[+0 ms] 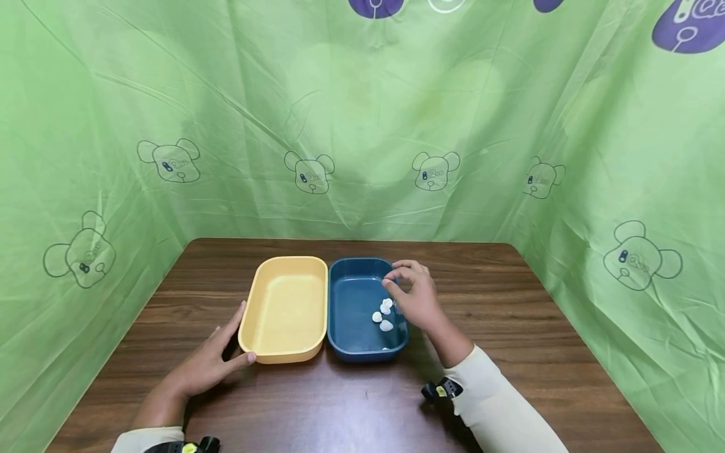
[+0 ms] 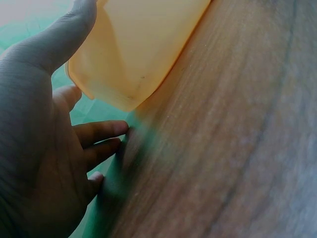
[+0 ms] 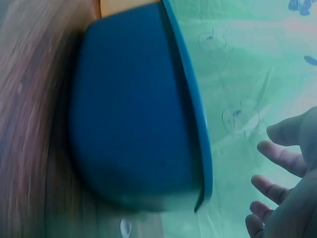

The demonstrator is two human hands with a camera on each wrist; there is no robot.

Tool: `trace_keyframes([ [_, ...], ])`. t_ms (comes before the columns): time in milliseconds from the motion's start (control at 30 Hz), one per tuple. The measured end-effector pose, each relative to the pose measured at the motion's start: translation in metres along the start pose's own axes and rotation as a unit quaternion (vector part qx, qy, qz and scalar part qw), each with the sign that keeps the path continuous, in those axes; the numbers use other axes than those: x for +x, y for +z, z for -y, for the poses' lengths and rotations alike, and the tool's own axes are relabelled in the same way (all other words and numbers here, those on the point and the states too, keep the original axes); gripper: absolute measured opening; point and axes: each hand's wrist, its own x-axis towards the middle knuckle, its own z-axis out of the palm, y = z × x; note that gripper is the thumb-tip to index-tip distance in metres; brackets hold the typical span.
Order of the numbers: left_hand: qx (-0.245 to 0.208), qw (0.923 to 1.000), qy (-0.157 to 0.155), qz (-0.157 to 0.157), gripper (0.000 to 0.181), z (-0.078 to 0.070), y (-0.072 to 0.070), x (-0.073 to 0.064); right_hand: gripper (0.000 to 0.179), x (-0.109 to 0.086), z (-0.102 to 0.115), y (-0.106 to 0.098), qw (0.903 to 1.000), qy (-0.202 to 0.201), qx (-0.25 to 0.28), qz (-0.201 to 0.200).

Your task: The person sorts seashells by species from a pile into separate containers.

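My left hand (image 1: 206,365) rests against the yellow tray (image 1: 283,349), its thumb at the near left corner and its fingers along the left side. In the left wrist view those fingers (image 2: 101,131) are loosely extended beside the tray's wall. Over the right side of the blue tray (image 1: 351,333) hovers my right hand (image 1: 416,296), fingers bent and spread. Nothing shows between its fingertips (image 3: 267,147) in the right wrist view. Several small white pebble-like pieces (image 1: 386,325) lie on the blue tray's floor, on its right half, partly hidden by the right hand.
Both trays stand side by side on a brown wood-grain table (image 1: 487,302). A green cloth (image 1: 362,126) with bear-head drawings hangs behind the table and along both sides. Each wrist wears a dark strap (image 1: 444,389) near the pale sleeve.
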Motion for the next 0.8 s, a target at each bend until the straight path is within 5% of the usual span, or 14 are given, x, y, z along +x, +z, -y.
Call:
trace_keyframes([
  [567, 0.0, 1.0, 0.008, -0.003, 0.111, 0.002, 0.001, 0.001, 0.01, -0.006, -0.045, -0.032, 0.9994, 0.024, -0.006, -0.023],
  [800, -0.002, 1.0, 0.005, -0.003, 0.111, 0.002, 0.001, 0.001, 0.012, -0.012, -0.067, -0.032, 0.9994, 0.026, -0.015, 0.02],
])
